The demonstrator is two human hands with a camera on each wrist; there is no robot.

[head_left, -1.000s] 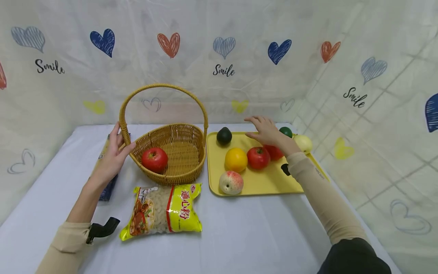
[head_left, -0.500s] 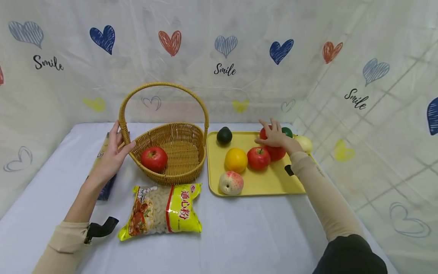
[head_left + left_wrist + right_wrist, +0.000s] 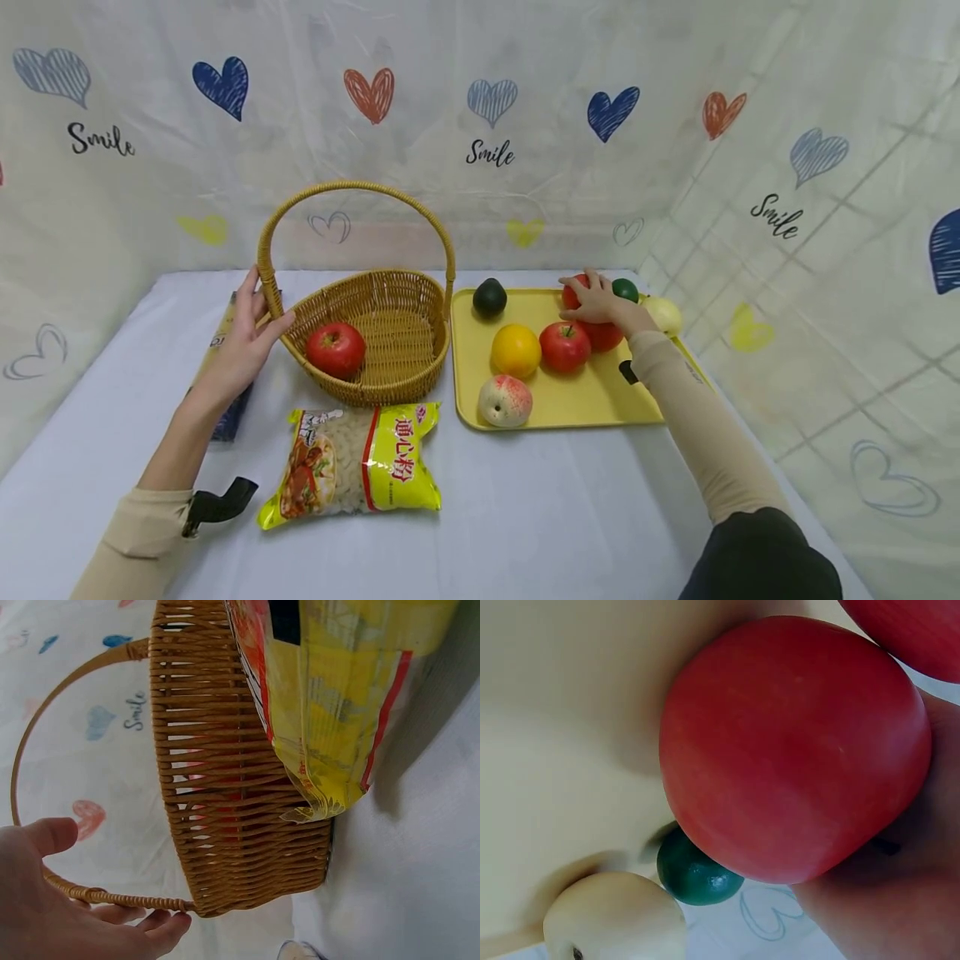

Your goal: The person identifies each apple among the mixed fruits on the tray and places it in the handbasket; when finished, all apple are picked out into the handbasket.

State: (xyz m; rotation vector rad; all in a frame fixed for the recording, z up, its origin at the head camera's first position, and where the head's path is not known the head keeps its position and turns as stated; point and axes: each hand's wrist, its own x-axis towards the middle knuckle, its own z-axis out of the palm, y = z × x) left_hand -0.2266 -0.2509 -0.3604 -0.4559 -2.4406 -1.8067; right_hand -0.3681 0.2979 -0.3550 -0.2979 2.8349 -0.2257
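At the left, my left hand [image 3: 251,337] holds a wicker basket [image 3: 405,387] where its handle meets the rim. The thumb and fingers lie on either side of the handle [image 3: 124,900]. One red apple [image 3: 336,350] sits inside. My right hand [image 3: 606,307] reaches over the yellow tray [image 3: 585,408], its fingers and thumb round a red apple [image 3: 574,290] at the back, mostly hidden under the hand. Nearer stand two more red apples, one [image 3: 565,347] in plain sight and one [image 3: 795,750] below the wrist, beside an orange [image 3: 516,351].
Also on the tray are a peach [image 3: 506,401], a dark green avocado [image 3: 490,297], a small green fruit [image 3: 626,290] and a pale yellow fruit [image 3: 663,316]. A bag of pasta [image 3: 352,460] lies before the basket; a dark blue package [image 3: 231,417] lies under the left forearm.
My right hand has moved right and down onto the back red apple, and its fingers have come down around it. The left hand has stayed on the basket.
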